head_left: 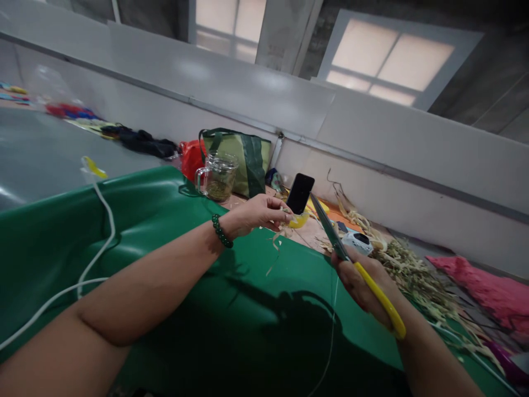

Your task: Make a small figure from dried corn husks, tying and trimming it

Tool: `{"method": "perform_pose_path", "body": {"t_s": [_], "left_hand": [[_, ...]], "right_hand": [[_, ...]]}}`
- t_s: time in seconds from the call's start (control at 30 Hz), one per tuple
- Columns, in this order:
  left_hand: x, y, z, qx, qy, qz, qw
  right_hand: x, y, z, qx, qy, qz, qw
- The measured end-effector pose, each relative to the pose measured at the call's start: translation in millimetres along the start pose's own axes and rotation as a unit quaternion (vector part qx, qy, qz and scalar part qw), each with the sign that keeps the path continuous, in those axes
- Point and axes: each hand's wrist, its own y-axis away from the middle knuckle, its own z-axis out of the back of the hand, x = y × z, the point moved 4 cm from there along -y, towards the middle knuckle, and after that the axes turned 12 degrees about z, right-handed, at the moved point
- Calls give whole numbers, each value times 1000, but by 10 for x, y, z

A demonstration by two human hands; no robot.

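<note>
My left hand [264, 212], a dark green bead bracelet [221, 230] at its wrist, is closed in a pinch over the green sheet [256, 275]. Pale, thin dry strips [274, 240] stick out and dangle from its fingertips. A curved yellow piece [299, 221] shows right by those fingertips; I cannot tell whether it is held too. My right hand [367, 278] is wrapped round a pair of scissors [330, 229] with yellow handles, the blades pointing up and away. The blades look closed or nearly so, and stand apart from the strips.
Behind my hands a phone [301, 193] leans upright. A glass mug [221, 176] stands by a green bag [248, 160]. On the right lie a heap of dry plant strips [409, 273], a white device [357, 242] and pink cloth [487, 286]. A white cable [108, 226] crosses the left side.
</note>
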Motion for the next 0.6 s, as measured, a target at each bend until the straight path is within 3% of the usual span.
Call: {"method": "perform_pose_path", "body": {"t_s": [0.13, 0.27, 0.37, 0.47, 0.53, 0.6], "left_hand": [[-6, 11, -12, -1, -18, 5, 1000], [-18, 30, -17, -7, -22, 4, 1000], [-39, 38, 1, -4, -18, -10, 1000], [-35, 30, 2, -7, -37, -20, 999], [10, 9, -49, -3, -66, -25, 998], [94, -19, -157, 14, -100, -38, 994]], "right_hand": [[-117, 25, -133, 10, -75, -37, 996], [-199, 60, -201, -11, -192, -8, 981], [-197, 53, -154, -32, -195, -12, 980], [-177, 19, -124, -49, -201, -82, 975], [-132, -12, -129, -84, -201, -106, 970], [-59, -46, -158, -135, -201, -88, 966]]}}
